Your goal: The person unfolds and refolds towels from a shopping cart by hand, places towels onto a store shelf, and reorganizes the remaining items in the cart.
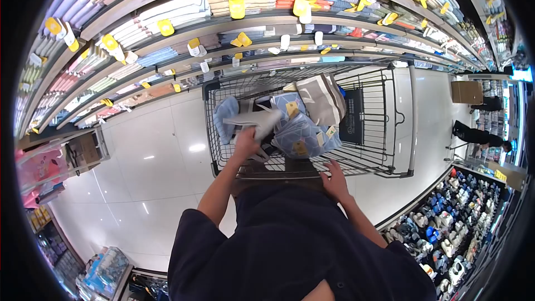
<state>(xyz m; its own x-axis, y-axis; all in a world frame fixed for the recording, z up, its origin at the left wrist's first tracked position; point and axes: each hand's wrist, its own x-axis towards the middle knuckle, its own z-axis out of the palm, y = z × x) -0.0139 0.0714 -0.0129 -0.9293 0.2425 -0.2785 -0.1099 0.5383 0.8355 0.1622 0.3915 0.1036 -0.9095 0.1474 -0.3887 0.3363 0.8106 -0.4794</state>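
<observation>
The left hand (247,144) is closed on an off-white item (257,121), blurred, inside the shopping cart (354,117). Directly right of its fingers: blue patterned packs (304,136), then a striped folded textile (322,99). Left: a light-blue item (224,118). The right hand (333,181) has spread fingers beside the near rim; contact cannot be told. Ahead of both hands, beyond the cart: shelves (134,4).

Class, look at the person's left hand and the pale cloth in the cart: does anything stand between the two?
Nothing visible does. Inside the cart, the left hand holds the pale cloth directly. The blue patterned packs lie beside the cloth, towards the picture's right, not between the two.
</observation>
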